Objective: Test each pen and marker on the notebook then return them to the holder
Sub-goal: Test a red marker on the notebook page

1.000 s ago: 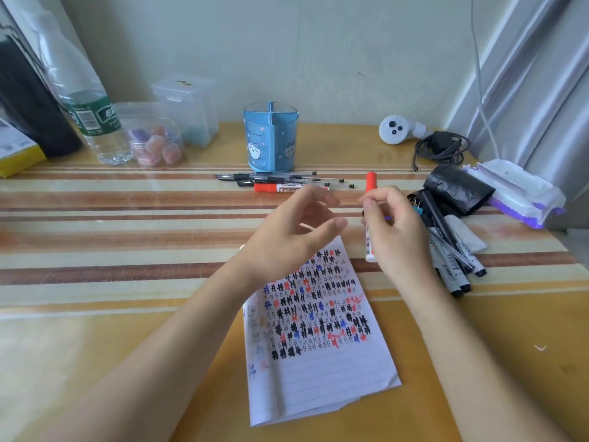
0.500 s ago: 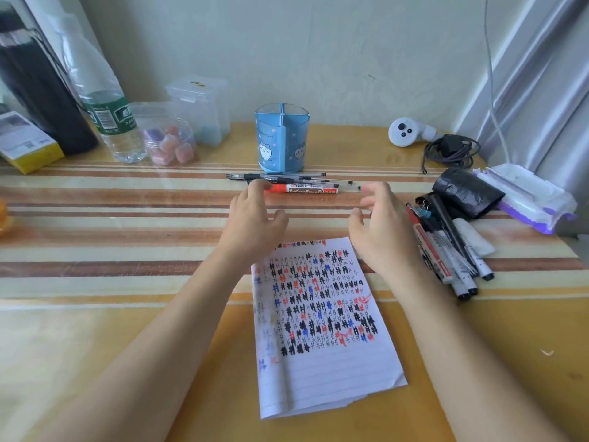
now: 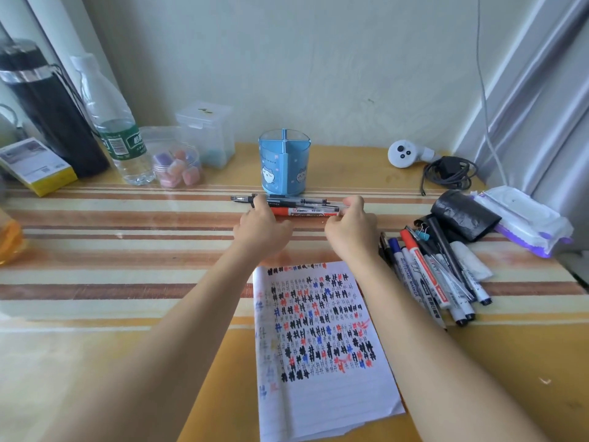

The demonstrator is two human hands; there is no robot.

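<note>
A blue divided pen holder [image 3: 284,161] stands empty at the back of the desk. Just in front of it lies a row of pens [image 3: 299,201] with a red marker [image 3: 306,212]. My left hand [image 3: 261,226] curls its fingers over the left end of this row. At the right end, my right hand [image 3: 350,231] pinches the tips. The notebook page [image 3: 322,371], covered in black, red and blue marks, lies below my forearms. A pile of whiteboard markers [image 3: 427,275] sits right of my right wrist.
On the right are a black bag [image 3: 462,215], a wipes pack [image 3: 522,218], a charger cable [image 3: 449,170] and a white device [image 3: 404,153]. On the left stand a water bottle [image 3: 118,132], a black flask [image 3: 51,113], clear boxes [image 3: 207,132] and a yellow box [image 3: 38,169].
My right hand has laid the red-capped marker it held onto the right pile. Both hands have moved forward from the notebook to the ends of the pen row by the holder.
</note>
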